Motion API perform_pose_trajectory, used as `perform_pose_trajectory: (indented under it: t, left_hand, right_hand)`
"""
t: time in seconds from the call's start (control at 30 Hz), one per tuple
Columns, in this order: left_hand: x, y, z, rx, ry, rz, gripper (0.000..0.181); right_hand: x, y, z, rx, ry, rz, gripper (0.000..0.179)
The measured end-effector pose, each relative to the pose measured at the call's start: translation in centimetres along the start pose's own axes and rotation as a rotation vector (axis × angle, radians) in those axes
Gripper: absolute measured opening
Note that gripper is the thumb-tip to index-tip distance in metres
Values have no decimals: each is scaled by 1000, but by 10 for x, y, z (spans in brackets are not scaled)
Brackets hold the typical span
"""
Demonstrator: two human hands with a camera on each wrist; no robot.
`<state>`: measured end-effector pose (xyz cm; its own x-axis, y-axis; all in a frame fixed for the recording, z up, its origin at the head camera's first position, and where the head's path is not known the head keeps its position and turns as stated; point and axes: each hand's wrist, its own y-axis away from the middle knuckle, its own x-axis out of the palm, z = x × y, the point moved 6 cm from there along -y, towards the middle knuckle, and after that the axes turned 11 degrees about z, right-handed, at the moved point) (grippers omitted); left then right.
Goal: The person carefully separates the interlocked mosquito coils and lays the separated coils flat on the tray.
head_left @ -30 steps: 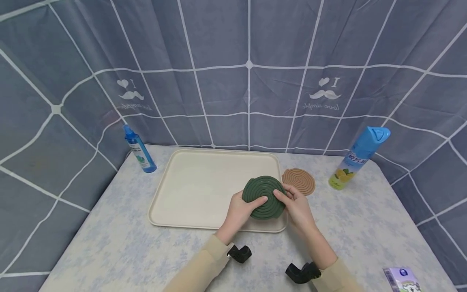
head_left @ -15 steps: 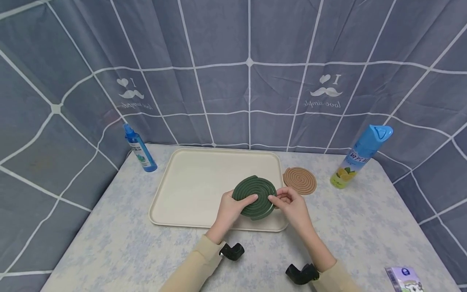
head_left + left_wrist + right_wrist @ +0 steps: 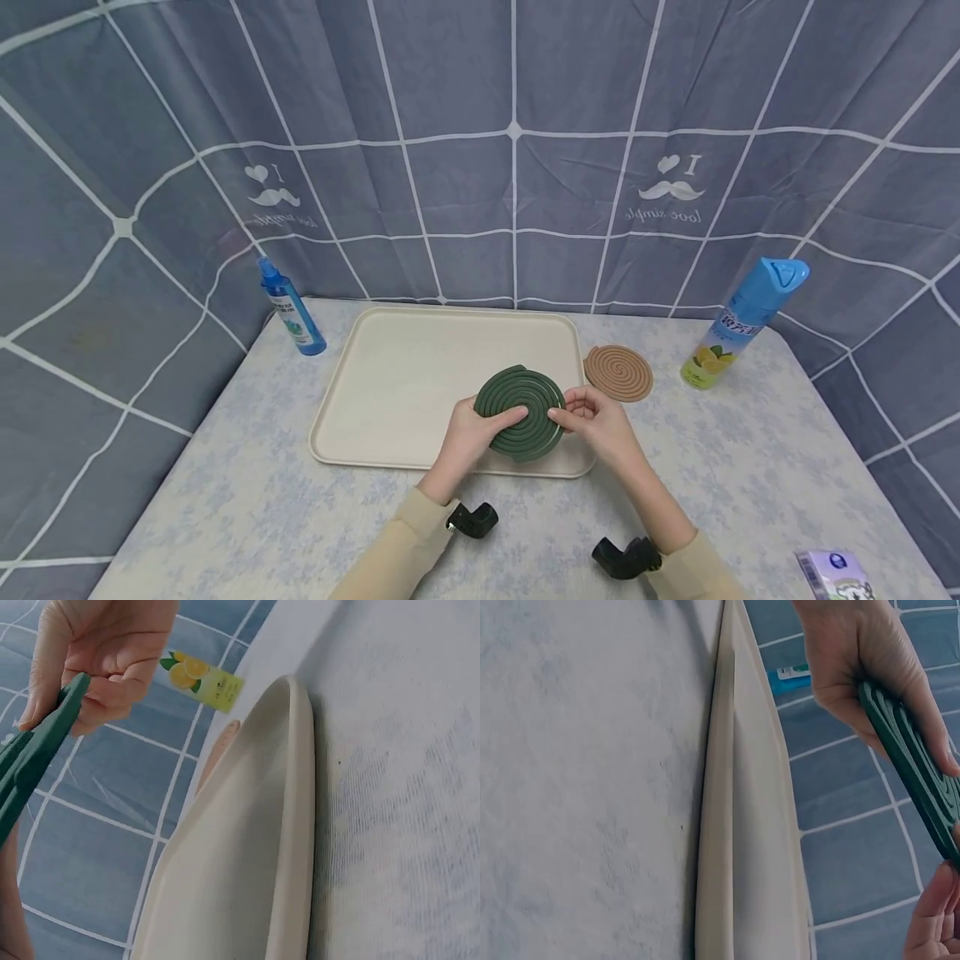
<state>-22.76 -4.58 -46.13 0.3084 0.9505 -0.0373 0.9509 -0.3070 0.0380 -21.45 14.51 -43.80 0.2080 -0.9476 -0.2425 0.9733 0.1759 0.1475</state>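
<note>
A round dark green mosquito coil (image 3: 519,386) is held tilted above the right front part of a cream tray (image 3: 420,375). My left hand (image 3: 471,435) grips its left side, thumb lying across the rings. At the right edge, my right hand (image 3: 600,423) pinches the coil between thumb and fingers. Seen edge-on in the right wrist view, the green coil (image 3: 904,754) looks thick, with layered rings. The left wrist view has the right hand (image 3: 112,660) at its edge. A brown mosquito coil (image 3: 618,373) lies on the table beside the tray's right rim.
At the back left stands a blue spray bottle (image 3: 294,312). A blue and yellow-green aerosol can (image 3: 742,325) with lemons on it stands at the back right. A purple box (image 3: 834,575) lies at the front right. A grey-blue checked curtain (image 3: 450,192) hangs behind the table.
Both hands have shifted left with the green coil, mostly in the first half second. The coil has turned somewhat, and the right hand's fingers have moved along its right edge.
</note>
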Motion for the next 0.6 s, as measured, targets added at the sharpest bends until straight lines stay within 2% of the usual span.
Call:
perform_pose_trajectory:
  t: [0.17, 0.23, 0.4, 0.6]
  left_hand:
    - [3, 1, 8, -43, 130, 18, 43]
    - [4, 1, 10, -42, 145, 19, 43]
    - [3, 2, 8, -1, 66, 19, 44]
    - [4, 3, 5, 19, -47, 59, 42]
  right_hand:
    - [3, -1, -1, -7, -4, 17, 27]
    - [4, 0, -1, -7, 7, 15, 26]
    - [6, 0, -1, 3, 32, -1, 26]
    - [5, 2, 7, -5, 170, -26, 28]
